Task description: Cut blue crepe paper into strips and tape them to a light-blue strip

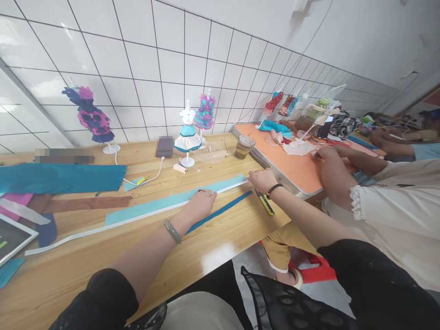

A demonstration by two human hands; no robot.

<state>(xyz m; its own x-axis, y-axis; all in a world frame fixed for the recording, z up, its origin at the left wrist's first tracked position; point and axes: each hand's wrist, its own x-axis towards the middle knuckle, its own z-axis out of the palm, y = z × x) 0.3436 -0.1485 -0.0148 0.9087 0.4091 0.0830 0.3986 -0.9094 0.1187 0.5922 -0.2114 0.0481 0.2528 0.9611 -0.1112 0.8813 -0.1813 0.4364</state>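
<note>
My left hand (201, 204) lies flat, palm down, on a long light-blue strip (154, 207) that runs across the wooden table (103, 256); a white strip (103, 228) runs along its near edge. My right hand (263, 179) is closed at the far right end of that strip and holds a yellow-and-black utility knife (265, 203), whose body points back toward me. A narrow dark-blue strip (223, 211) lies on the table between my two hands.
Small dress mannequins (187, 130) (91, 117) stand near the tiled wall with a cup of drink (243, 146). Teal cloth (62, 178) and a brown strip (85, 203) lie at left. Another person's arm (338, 176) rests on the orange mat (295, 167) at right.
</note>
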